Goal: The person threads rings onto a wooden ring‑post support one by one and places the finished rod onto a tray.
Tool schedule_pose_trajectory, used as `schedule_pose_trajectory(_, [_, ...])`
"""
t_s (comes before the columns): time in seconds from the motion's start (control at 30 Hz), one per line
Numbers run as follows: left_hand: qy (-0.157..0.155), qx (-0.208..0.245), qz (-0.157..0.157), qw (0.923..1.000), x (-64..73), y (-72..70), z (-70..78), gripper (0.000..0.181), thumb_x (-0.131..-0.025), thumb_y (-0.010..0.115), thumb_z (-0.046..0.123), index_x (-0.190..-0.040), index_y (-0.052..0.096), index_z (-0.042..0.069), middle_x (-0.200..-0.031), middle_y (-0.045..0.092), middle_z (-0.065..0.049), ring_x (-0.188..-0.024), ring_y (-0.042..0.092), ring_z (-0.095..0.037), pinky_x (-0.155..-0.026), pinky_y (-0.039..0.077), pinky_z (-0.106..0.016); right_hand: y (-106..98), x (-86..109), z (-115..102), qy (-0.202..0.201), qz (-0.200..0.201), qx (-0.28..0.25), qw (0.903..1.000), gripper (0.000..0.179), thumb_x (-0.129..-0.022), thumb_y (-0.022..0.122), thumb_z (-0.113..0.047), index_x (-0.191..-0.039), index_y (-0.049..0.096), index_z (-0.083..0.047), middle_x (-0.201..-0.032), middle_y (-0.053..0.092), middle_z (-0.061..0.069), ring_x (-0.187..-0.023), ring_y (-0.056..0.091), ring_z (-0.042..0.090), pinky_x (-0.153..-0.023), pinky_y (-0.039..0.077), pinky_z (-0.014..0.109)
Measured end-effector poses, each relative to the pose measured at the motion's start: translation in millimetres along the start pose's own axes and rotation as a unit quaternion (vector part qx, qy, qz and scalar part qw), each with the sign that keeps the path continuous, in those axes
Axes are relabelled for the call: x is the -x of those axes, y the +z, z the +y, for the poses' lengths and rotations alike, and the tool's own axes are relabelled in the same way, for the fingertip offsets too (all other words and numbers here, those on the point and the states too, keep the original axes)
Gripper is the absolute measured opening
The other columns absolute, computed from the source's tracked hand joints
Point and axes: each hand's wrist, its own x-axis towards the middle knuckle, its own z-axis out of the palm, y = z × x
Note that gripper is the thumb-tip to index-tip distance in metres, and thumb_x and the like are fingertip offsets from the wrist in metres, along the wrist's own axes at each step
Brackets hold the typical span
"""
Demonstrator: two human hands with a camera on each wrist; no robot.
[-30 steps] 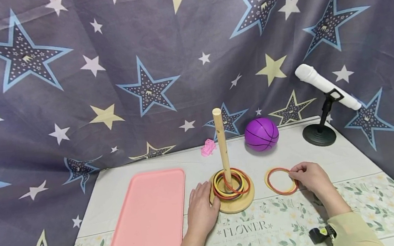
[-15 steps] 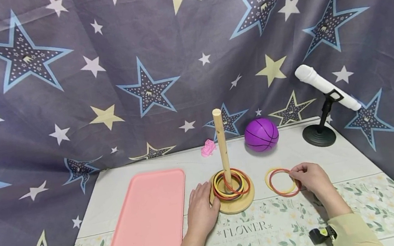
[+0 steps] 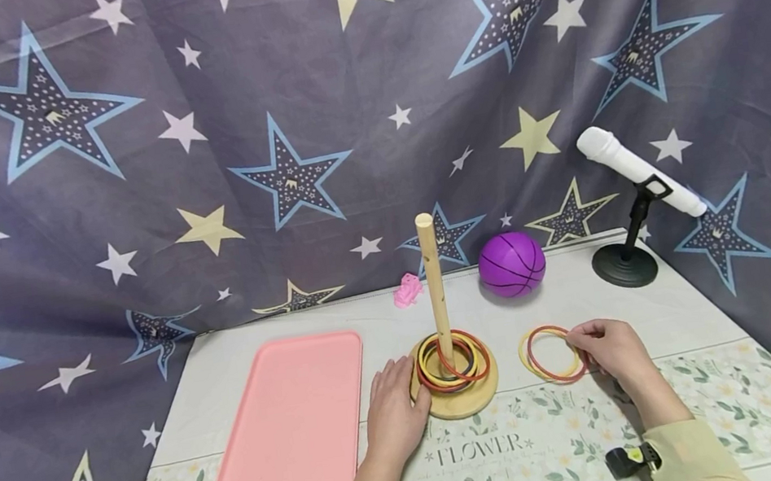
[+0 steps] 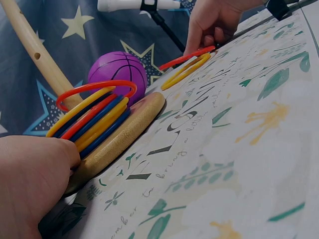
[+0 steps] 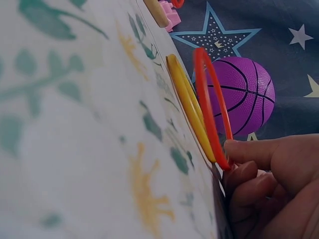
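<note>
In the head view my right hand pinches a red ring at its right side between thumb and fingers. The right wrist view shows this red ring tilted, its far side raised over a yellow ring that lies on the table. My left hand rests against the left edge of the round wooden base, thumb touching it, fingers fairly straight. From that base rises a wooden peg. Several red, yellow and dark blue rings are stacked around it, the top red one tilted.
A pink tray lies left of the base. Along the back stand a small pink toy, a purple ball and a white microphone on a black stand. A star-patterned curtain hangs behind the table.
The red ring in my right hand shifts slightly right, out of line with the yellow ring, and stays offset. My left hand and the stacked rings look unchanged.
</note>
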Motion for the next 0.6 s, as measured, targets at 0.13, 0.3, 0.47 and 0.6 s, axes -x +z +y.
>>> schedule_pose_trajectory(0.13, [0.0, 0.001, 0.001, 1.0, 0.0, 0.4, 0.0, 0.057, -0.102, 0.07, 0.019, -0.154, 0.06, -0.004, -0.156, 0.061, -0.023, -0.155, 0.046, -0.043, -0.133, 0.026, -0.059, 0, 0.0, 0, 0.001, 0.0, -0.009, 1.0, 0.025, -0.103, 0.076, -0.022, -0.111, 0.077, 0.002, -0.075, 0.066, 0.003, -0.058, 0.053, 0.018, -0.047, 0.047, 0.032])
schedule_pose_trajectory(0.3, [-0.003, 0.001, 0.0, 1.0, 0.0, 0.5, 0.4, 0.057, -0.102, 0.069, 0.019, -0.154, 0.06, -0.004, -0.156, 0.06, -0.023, -0.155, 0.045, -0.043, -0.133, 0.025, -0.059, 0, 1.2, -3, 0.0, 0.0, -0.008, 1.0, 0.025, -0.104, 0.075, -0.023, -0.112, 0.078, 0.001, -0.076, 0.065, 0.003, -0.059, 0.053, 0.018, -0.048, 0.046, 0.032])
schedule_pose_trajectory(0.47, [-0.007, 0.001, -0.002, 1.0, -0.2, 0.7, 0.5, 0.058, -0.102, 0.069, 0.019, -0.154, 0.06, -0.003, -0.157, 0.06, -0.022, -0.156, 0.045, -0.042, -0.134, 0.025, -0.059, 0, 3.9, -10, -0.005, 0.005, 0.011, 0.9999, 0.027, -0.105, 0.073, -0.025, -0.115, 0.079, 0.0, -0.08, 0.064, 0.003, -0.067, 0.054, 0.02, -0.053, 0.047, 0.032])
schedule_pose_trajectory(0.6, [-0.007, 0.002, 0.0, 1.0, -0.3, 0.6, 0.7, 0.057, -0.102, 0.069, 0.019, -0.154, 0.06, -0.003, -0.157, 0.06, -0.022, -0.155, 0.045, -0.043, -0.133, 0.026, -0.059, 1, 6.8, -19, -0.006, 0.007, 0.015, 0.9998, 0.029, -0.105, 0.073, -0.026, -0.117, 0.078, -0.001, -0.084, 0.065, 0.004, -0.074, 0.055, 0.021, -0.056, 0.046, 0.031])
